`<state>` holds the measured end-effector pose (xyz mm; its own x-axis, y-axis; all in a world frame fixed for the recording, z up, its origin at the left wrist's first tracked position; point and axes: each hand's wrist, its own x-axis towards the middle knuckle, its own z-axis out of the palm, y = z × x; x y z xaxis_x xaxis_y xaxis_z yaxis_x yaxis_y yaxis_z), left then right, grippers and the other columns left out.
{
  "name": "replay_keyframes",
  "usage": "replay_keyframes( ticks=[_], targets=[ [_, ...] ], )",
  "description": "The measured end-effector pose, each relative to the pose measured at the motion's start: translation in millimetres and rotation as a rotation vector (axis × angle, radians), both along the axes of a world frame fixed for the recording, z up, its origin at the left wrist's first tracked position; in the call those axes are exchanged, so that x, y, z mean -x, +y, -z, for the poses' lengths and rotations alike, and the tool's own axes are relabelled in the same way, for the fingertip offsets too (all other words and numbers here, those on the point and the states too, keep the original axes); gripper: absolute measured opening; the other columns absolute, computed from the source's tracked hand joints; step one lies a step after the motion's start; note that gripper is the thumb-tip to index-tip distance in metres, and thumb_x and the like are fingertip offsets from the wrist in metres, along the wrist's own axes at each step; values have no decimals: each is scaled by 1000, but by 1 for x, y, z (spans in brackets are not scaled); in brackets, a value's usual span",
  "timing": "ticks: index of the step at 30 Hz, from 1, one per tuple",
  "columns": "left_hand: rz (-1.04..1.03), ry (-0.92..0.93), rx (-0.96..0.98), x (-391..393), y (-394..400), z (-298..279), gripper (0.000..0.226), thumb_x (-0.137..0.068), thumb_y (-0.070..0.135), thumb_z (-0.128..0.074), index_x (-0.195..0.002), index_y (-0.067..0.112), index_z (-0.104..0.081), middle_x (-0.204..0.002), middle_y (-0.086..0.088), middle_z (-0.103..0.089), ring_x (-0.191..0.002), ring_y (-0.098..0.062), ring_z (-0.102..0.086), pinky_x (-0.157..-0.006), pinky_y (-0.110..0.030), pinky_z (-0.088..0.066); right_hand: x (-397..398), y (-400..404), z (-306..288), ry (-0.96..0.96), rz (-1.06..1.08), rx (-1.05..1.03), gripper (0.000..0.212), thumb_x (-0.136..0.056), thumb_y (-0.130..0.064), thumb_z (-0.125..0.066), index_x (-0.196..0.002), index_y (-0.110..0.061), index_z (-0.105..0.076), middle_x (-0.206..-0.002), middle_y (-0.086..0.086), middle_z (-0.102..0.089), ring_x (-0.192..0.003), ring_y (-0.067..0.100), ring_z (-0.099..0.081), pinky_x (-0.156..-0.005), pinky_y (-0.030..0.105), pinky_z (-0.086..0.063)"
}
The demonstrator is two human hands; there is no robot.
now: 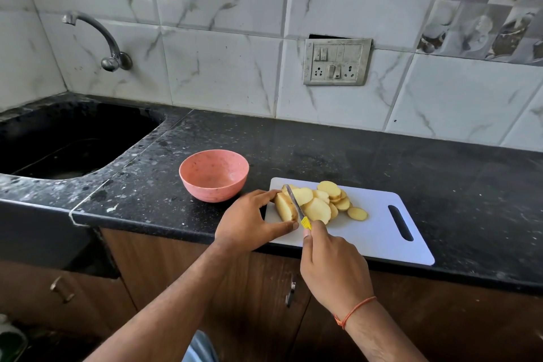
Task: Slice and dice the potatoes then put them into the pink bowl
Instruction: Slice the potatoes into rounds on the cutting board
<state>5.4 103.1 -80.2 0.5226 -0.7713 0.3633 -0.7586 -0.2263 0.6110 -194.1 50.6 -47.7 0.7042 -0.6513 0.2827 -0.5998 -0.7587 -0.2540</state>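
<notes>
**Hand and Arm Position**

Both forearms enter from the lower edge and converge toward the centre. The left hand (249, 220) lies palm down, index finger and thumb extended forward and spread apart, bracketing the potato piece (284, 208) at its two ends. The right hand (335, 264) is curled around the knife (296, 206) handle, back of the hand upward, index finger extended along the handle. The right wrist carries an orange thread band (354, 310).
</notes>
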Motion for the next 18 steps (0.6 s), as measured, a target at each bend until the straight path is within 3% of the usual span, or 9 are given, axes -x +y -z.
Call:
replay_keyframes(
  ticks=[18],
  targets=[
    [-2, -26, -1, -2, -1, 1, 89, -73, 81, -75, -148, 34, -61, -137, 24, -63, -122, 2, -59, -101, -27, -53, -3, 3, -3, 86, -37, -10, 32, -111, -42, -28, -135, -27, -42, -72, -11, -54, -58, 11, -54, -47, 21, -28]
  ],
)
